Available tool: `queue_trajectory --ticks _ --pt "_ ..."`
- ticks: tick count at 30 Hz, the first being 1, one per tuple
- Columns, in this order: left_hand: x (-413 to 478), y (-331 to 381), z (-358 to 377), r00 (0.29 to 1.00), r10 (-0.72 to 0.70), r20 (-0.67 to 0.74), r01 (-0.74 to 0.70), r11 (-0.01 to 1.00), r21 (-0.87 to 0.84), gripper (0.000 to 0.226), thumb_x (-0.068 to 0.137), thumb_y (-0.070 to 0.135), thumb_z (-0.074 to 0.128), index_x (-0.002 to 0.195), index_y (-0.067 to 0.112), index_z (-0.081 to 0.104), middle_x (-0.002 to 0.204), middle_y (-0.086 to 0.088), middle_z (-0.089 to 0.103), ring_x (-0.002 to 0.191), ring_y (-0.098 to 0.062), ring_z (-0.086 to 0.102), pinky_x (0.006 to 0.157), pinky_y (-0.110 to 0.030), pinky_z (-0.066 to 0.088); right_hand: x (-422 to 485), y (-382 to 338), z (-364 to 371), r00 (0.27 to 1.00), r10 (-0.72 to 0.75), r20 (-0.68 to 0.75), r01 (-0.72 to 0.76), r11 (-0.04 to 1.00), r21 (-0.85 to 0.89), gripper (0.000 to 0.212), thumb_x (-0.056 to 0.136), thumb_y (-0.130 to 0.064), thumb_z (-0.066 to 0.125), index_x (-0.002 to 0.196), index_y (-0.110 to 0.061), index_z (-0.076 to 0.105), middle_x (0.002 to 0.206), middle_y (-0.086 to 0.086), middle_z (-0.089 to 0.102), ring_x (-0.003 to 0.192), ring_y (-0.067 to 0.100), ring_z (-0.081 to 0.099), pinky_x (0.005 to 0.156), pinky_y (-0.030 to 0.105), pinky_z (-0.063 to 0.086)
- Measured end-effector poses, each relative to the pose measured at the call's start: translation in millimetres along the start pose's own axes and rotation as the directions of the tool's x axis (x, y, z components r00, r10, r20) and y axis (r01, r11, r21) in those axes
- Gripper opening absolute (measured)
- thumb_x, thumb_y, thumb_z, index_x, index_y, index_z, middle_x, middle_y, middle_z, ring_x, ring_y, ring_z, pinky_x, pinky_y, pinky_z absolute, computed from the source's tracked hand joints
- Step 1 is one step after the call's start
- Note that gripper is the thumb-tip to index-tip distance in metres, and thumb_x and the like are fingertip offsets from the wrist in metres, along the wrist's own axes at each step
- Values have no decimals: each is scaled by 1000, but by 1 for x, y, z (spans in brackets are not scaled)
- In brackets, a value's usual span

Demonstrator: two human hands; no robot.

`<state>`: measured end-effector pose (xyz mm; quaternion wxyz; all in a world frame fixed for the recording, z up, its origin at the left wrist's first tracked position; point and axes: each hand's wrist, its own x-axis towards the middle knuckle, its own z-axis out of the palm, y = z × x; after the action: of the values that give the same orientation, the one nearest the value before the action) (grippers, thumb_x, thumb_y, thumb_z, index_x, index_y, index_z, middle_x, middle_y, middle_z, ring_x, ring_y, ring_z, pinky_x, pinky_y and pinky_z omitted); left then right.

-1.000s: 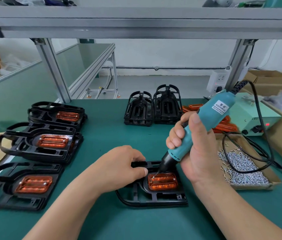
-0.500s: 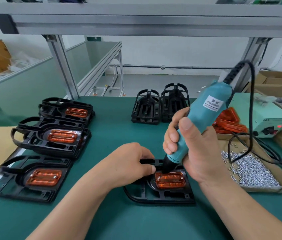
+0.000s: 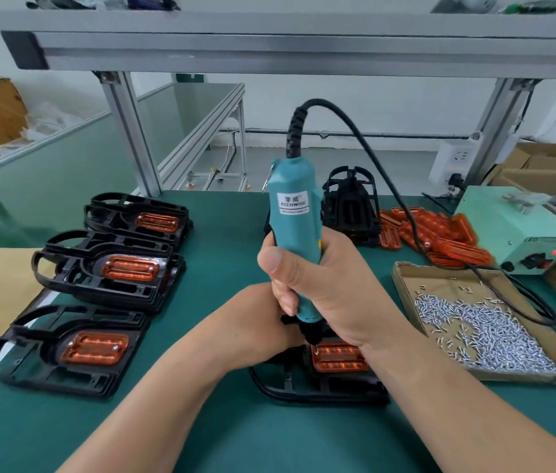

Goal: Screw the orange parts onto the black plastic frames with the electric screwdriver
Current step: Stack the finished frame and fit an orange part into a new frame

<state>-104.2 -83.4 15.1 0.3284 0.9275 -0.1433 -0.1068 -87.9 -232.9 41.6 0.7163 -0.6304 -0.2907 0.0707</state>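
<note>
The left hand [image 3: 256, 322] lies at the far edge of the black frame [image 3: 320, 387] near the front of the desk [image 3: 222, 431], but its fingers are hidden behind the right hand [image 3: 331, 288] and the tool, so whether it grips the frame or only presses on it cannot be told. The right hand is wrapped round the lower body of the electric screwdriver [image 3: 295, 230], thumb up along the front. The tool stands nearly upright, its black nose down at the far left corner of the orange part [image 3: 338, 356] seated in that frame; the bit itself and any screw under it are too dark to make out. The right wrist covers the frame's right side.

To the left lie three more frames [image 3: 106, 268] in a column, each with an orange insert. Behind the tool a stack of bare frames [image 3: 351, 199] is half hidden. To the right lie a heap of loose orange parts [image 3: 440, 233], a pale green power box [image 3: 515, 227] with a red light, and a shallow cardboard tray [image 3: 402, 278] of small silvery screws [image 3: 484, 332]. The screwdriver's black cable [image 3: 372, 155] arcs over the heap and crosses the tray's far corner.

The orange pieces are translucent and ribbed — the frames matte, openwork plastic with looped handles.
</note>
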Motion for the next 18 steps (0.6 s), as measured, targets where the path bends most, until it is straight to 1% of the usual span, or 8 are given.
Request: queue_trajectory --ticks 2,4,6,8,10,14,16,18 --pt "0 -1 1 1000 -16 -10 16 1000 2 19 84 30 70 73 30 55 63 15 58 56 -3 50 52 -16 39 0 1 0 1000 -7 -17 8 1000 4 39 98 -32 76 91 0 55 58 19 48 51 30 43 56 36 44" --pt "0 0 0 1000 -22 -15 22 1000 1 13 84 32 70 81 28 58 73 9 63 61 -5 56 54 -21 45 0 1 -2 999 -17 -41 18 999 29 39 98 -30 76 91 1 53 57 19 45 50 30 41 55 35 44" --pt "-1 2 -1 1000 -27 -5 27 1000 4 15 85 33 71 87 22 60 83 -1 67 70 -13 60 64 -33 52 -1 2 -3 998 -17 -63 21 998 52 39 97 -30 76 90 0 52 57 18 43 49 29 40 54 35 44" --pt "-2 3 -2 999 -38 5 38 999 4 18 85 34 71 89 19 60 89 -8 68 76 -21 64 70 -38 55 -1 3 -5 998 -17 -65 21 998 52 39 97 -30 76 88 -1 51 57 16 44 49 29 41 54 34 44" --pt "-2 4 -2 999 -51 5 51 999 7 19 85 33 71 89 19 60 90 -10 68 76 -23 65 70 -39 55 -1 4 -5 998 -10 -60 13 999 46 40 97 -30 76 87 -1 51 56 16 45 48 29 41 54 33 45" --pt "-1 4 -2 998 -55 9 55 998 1 17 85 32 71 87 19 59 88 -8 68 69 -16 58 67 -35 53 -1 5 -7 999 -6 -34 7 999 45 38 98 -27 75 86 0 51 57 17 44 49 29 41 55 33 44" --pt "-1 4 -2 998 -62 10 62 998 6 21 85 33 72 87 17 59 86 -10 66 67 -15 55 66 -33 50 -2 5 -9 1000 -5 -31 7 998 60 33 98 -26 76 86 -5 54 58 17 44 49 29 41 55 34 45" --pt "-1 4 -2 998 -69 3 69 997 18 24 86 34 73 87 15 57 79 -8 61 66 -15 54 64 -32 48 -4 4 -10 1000 -7 -28 9 997 72 28 98 -27 76 87 -10 57 59 15 45 50 29 41 56 34 46"
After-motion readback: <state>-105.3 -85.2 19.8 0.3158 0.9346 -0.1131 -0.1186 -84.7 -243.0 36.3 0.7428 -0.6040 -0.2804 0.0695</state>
